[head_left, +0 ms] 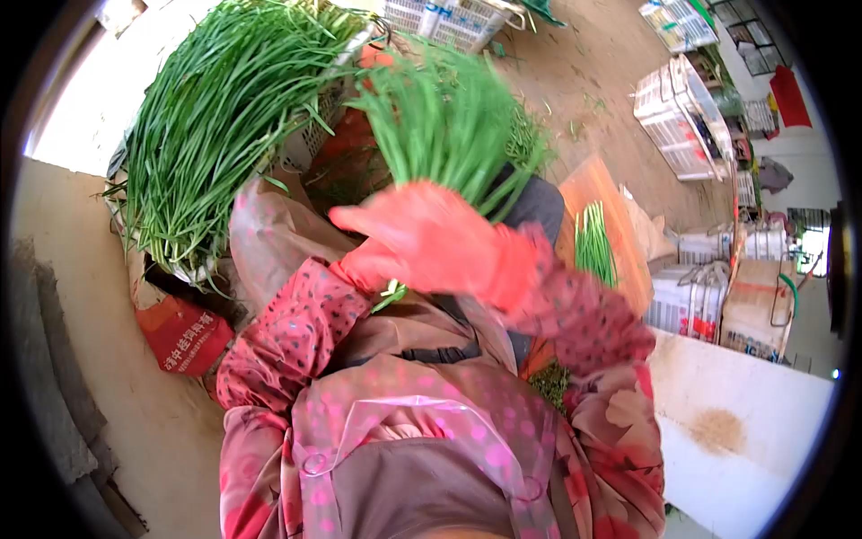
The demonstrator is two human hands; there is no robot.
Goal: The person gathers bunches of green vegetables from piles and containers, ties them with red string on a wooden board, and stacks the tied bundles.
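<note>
A bunch of garlic chives [440,117] rises from behind my gloved hands, its long leaves fanned and blurred by motion. My left hand [364,262], in a red rubber glove, is closed around the lower stalks; pale cut ends poke out beneath it. Across the front of the bunch lies my right hand [440,238], also red-gloved. It overlaps the left, and blur hides how its fingers are set. A big heap of chives [224,126] fills a white crate at the upper left. On an orange board [575,189] by my right knee lies a small bundle of chives [593,247].
White plastic crates [678,117] stand at the upper right and a white crate [449,22] at the top. Strapped boxes [687,296] sit at the right, beyond a white surface [718,386]. A red printed bag [184,337] lies left. Scraps litter the brown floor [575,81].
</note>
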